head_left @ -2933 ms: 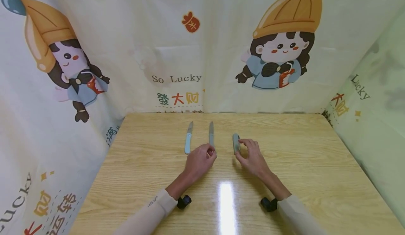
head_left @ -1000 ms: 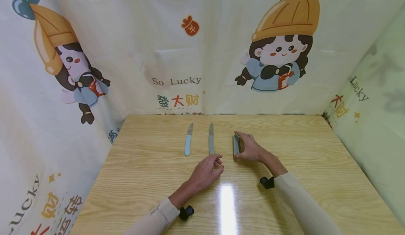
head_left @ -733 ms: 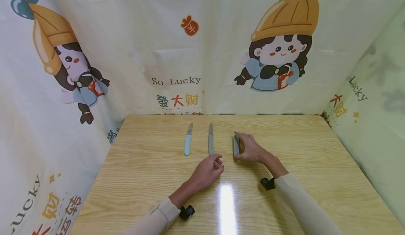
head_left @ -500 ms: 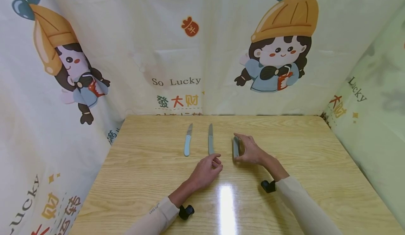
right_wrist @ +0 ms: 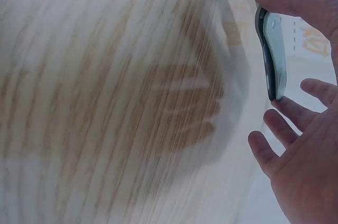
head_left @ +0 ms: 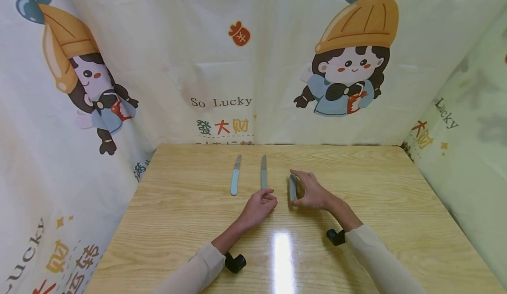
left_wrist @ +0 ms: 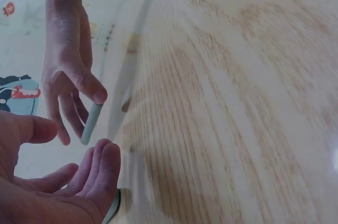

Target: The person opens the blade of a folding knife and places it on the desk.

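Note:
My right hand (head_left: 311, 193) pinches a folded grey-green folding knife (head_left: 293, 187) at its two ends, between thumb and forefinger. Seen from the right wrist, the folded knife (right_wrist: 274, 49) shows a pale handle side and a dark edge, held over the table with its shadow below. My left hand (head_left: 258, 207) holds nothing, its fingers loosely bent beside the lower end of an unfolded grey knife (head_left: 263, 173). That knife lies on the table with its blade pointing away; the fingers hide its handle end. In the left wrist view, my left hand (left_wrist: 63, 182) faces the right hand (left_wrist: 68, 71).
An unfolded light-blue knife (head_left: 235, 181) lies left of the grey one, blade also pointing away. The wooden table (head_left: 182, 223) meets a printed curtain (head_left: 277, 65) at the back. Black wrist cameras (head_left: 235, 263) sit under both wrists.
Earlier my right hand reached to the folded knife; then it took hold of both ends, and now knife and hand have shifted slightly left and nearer. My left hand pulled back, then moved slightly forward again.

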The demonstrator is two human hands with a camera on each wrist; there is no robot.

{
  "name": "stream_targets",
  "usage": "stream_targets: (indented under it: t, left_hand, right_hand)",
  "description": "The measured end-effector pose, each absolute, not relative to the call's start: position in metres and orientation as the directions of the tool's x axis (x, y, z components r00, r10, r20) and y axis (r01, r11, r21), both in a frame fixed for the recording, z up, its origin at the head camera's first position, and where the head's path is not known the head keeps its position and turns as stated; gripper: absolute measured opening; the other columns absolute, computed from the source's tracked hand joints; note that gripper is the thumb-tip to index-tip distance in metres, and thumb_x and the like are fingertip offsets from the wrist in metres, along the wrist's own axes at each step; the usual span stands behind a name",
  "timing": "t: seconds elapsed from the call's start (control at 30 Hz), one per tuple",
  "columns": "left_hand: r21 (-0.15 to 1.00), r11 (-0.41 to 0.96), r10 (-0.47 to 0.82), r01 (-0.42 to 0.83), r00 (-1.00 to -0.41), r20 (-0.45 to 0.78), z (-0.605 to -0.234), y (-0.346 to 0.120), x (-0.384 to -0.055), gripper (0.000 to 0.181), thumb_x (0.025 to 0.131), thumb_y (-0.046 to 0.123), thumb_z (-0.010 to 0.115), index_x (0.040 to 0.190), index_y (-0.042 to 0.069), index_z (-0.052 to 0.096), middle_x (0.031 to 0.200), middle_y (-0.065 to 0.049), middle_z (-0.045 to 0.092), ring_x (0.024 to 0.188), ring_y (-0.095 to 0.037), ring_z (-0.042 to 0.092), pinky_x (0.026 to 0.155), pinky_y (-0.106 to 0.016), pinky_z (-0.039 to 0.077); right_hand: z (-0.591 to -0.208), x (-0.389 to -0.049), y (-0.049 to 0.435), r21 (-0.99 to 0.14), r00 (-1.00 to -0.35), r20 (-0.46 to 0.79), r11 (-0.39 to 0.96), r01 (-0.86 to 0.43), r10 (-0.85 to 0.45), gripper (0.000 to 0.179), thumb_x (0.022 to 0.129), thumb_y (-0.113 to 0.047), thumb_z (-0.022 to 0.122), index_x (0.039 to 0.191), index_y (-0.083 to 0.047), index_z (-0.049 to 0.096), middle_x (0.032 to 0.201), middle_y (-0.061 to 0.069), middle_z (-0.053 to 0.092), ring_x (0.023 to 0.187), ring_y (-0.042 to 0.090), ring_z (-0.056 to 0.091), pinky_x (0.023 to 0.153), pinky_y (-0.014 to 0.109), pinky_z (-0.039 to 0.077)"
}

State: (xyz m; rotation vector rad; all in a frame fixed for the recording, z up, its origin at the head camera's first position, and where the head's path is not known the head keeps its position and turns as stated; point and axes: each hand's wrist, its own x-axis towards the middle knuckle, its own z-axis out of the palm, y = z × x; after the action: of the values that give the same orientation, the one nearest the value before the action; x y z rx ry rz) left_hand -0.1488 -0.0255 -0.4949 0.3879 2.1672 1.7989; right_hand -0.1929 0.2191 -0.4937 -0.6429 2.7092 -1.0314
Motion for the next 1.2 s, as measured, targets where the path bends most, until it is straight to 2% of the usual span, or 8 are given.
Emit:
stream_targets:
  t: [0.17, 0.43, 0.63, 0.8, 1.07, 1.2]
  left_hand:
    - [0.985, 0.175, 0.378, -0.003, -0.923, -0.07, -0.499, -0.024, -0.15, 0.054, 0.1, 0.012, 0.056, 0.144, -0.016, 0.041, 0.119, -0.026, 0.064, 0.102, -0.039, 0.067, 0.076, -0.042, 0.055]
    - [0.97, -0.012, 0.373, -0.242, -0.901, -0.22, -0.498, -0.019, -0.152, 0.058, 0.102, 0.012, 0.055, 0.148, -0.016, 0.033, 0.122, -0.029, 0.063, 0.106, -0.043, 0.066, 0.087, -0.046, 0.055]
    - [0.962, -0.046, 0.378, -0.269, -0.896, -0.232, -0.498, -0.018, -0.15, 0.057, 0.102, 0.01, 0.054, 0.146, -0.019, 0.033, 0.12, -0.027, 0.064, 0.105, -0.041, 0.067, 0.086, -0.046, 0.056]
    - [0.959, -0.066, 0.375, -0.275, -0.898, -0.232, -0.499, -0.016, -0.149, 0.056, 0.101, 0.008, 0.054, 0.145, -0.02, 0.034, 0.118, -0.024, 0.065, 0.098, -0.034, 0.068, 0.083, -0.046, 0.057]
    - [0.955, -0.078, 0.378, -0.285, -0.895, -0.236, -0.501, -0.015, -0.149, 0.042, 0.101, 0.009, 0.057, 0.135, -0.016, 0.052, 0.12, -0.023, 0.066, 0.1, -0.027, 0.067, 0.081, -0.04, 0.058]
    - [0.956, -0.087, 0.375, -0.281, -0.898, -0.23, -0.502, -0.015, -0.149, 0.044, 0.098, 0.006, 0.059, 0.136, -0.015, 0.051, 0.121, -0.024, 0.066, 0.099, -0.026, 0.068, 0.08, -0.04, 0.058]
  right_hand:
    - [-0.493, -0.186, 0.214, -0.671, -0.882, 0.0, 0.654, -0.349, -0.471, 0.099, 0.078, -0.021, 0.088, 0.157, -0.003, 0.032, 0.152, 0.019, 0.04, 0.131, 0.038, 0.035, 0.101, 0.062, 0.038]
    - [-0.487, -0.173, 0.204, -0.695, -0.86, -0.015, 0.624, -0.357, -0.51, 0.098, 0.079, -0.023, 0.089, 0.157, -0.006, 0.032, 0.15, 0.014, 0.041, 0.129, 0.034, 0.037, 0.098, 0.058, 0.041]
    - [-0.484, -0.166, 0.197, -0.694, -0.839, 0.009, 0.601, -0.397, -0.544, 0.098, 0.078, -0.022, 0.089, 0.156, -0.004, 0.033, 0.152, 0.015, 0.041, 0.131, 0.034, 0.037, 0.1, 0.058, 0.04]
    - [-0.484, -0.163, 0.192, -0.688, -0.828, 0.023, 0.592, -0.42, -0.561, 0.097, 0.078, -0.023, 0.09, 0.155, -0.004, 0.035, 0.151, 0.014, 0.042, 0.132, 0.032, 0.036, 0.102, 0.057, 0.039]
    - [-0.486, -0.155, 0.186, -0.696, -0.814, 0.017, 0.578, -0.426, -0.58, 0.095, 0.079, -0.028, 0.089, 0.155, -0.005, 0.036, 0.15, 0.013, 0.041, 0.132, 0.032, 0.036, 0.099, 0.059, 0.042]
    - [-0.485, -0.152, 0.183, -0.669, -0.808, 0.007, 0.598, -0.442, -0.59, 0.096, 0.078, -0.028, 0.089, 0.156, -0.007, 0.035, 0.152, 0.011, 0.039, 0.133, 0.029, 0.035, 0.101, 0.058, 0.041]
